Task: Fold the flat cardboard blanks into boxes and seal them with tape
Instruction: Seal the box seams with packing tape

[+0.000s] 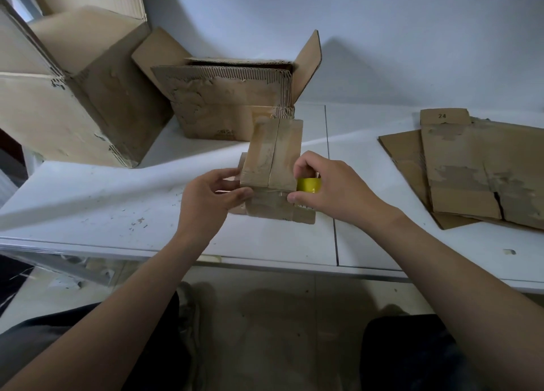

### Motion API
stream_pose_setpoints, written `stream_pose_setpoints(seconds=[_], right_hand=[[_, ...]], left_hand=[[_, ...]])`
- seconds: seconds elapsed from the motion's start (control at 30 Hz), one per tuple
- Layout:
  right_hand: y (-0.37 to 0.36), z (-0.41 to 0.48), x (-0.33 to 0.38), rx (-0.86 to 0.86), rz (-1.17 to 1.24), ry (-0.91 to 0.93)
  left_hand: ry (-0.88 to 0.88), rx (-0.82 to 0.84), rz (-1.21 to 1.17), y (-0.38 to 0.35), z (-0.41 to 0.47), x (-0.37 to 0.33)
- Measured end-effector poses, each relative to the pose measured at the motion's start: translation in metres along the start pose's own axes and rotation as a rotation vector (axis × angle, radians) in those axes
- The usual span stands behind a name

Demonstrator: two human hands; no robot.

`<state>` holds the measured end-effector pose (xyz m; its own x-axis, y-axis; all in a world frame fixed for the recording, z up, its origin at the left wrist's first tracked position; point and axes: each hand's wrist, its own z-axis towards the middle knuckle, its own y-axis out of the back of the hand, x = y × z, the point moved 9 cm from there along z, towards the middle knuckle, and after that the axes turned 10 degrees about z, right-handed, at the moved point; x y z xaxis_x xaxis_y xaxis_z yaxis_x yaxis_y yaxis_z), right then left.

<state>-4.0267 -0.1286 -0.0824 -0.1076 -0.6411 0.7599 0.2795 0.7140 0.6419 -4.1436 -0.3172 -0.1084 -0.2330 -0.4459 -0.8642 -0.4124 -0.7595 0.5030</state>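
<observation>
While the small box (pixel 272 158) stands mid-surface w/ its two closed flaps facing up & meeting in a centre seam, both hands are on it. Left hand (pixel 206 202) comes in from 7 o'clock & grips the box's left side: thumb laid on the near face, fingers curled vs the left wall. Right hand (pixel 326 184) comes in from 4 o'clock, fingers clamped round a yellow tape roll (pixel 307 184) held close vs the box's right side, at 3 o'clock of it; the thumb tip presses the near face just under the top edge. A shiny strip, prob. clear tape (pixel 272 192), runs across that near face betw. the two thumbs; can't tell where it ends. Lower flaps stick out at the box's base, left & right, resting on the white surface (pixel 103 202).

Flat blanks (pixel 471 170) lie stacked at 3 o'clock, well apart from the box; top one is marked 24, w/ torn skin & a split on its near edge. At 12 o'clock, just behind the small box, sits a worn open box (pixel 223 96), flaps up. At 10 o'clock a bigger box (pixel 73 96) stands open by the wall. At 6 o'clock, below the surface edge: floor, dark trouser legs & a shoe (pixel 188 317)
</observation>
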Motion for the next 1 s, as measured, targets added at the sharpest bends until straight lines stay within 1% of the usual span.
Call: stream_pose_setpoints(seconds=[0.07,0.23,0.33,0.43,0.53,0.57,0.67,0.73,0.87,1.0], right_hand=[[-0.001,0.0,0.001,-0.011,-0.006,-0.004],[-0.001,0.0,0.004,-0.038,-0.05,0.007],[-0.004,0.0,0.006,-0.064,-0.067,0.017],[-0.01,0.0,0.009,-0.068,-0.028,0.03],[-0.018,-0.001,0.015,-0.016,0.059,0.052],[-0.022,-0.002,0.017,0.014,0.094,0.058],[-0.034,-0.006,0.023,0.098,0.151,0.092],[-0.036,-0.009,0.021,0.117,0.161,0.102],[-0.024,-0.014,0.006,0.053,0.126,0.086],[-0.018,-0.018,0.001,-0.032,0.044,0.103]], left_hand=[[0.052,-0.041,-0.085,0.0,-0.001,0.01],[0.01,-0.164,0.094,0.0,-0.011,0.004],[-0.07,-0.229,0.196,-0.002,-0.02,-0.01],[-0.087,-0.202,0.266,-0.01,-0.023,-0.017],[-0.055,-0.145,0.233,-0.016,-0.02,-0.018],[-0.072,-0.137,0.267,-0.017,-0.017,-0.019],[-0.104,-0.114,0.476,-0.019,-0.005,-0.019],[-0.101,-0.123,0.508,-0.018,0.0,-0.018],[-0.153,-0.187,0.546,-0.012,0.001,-0.021],[-0.175,-0.198,0.556,-0.01,-0.001,-0.023]])
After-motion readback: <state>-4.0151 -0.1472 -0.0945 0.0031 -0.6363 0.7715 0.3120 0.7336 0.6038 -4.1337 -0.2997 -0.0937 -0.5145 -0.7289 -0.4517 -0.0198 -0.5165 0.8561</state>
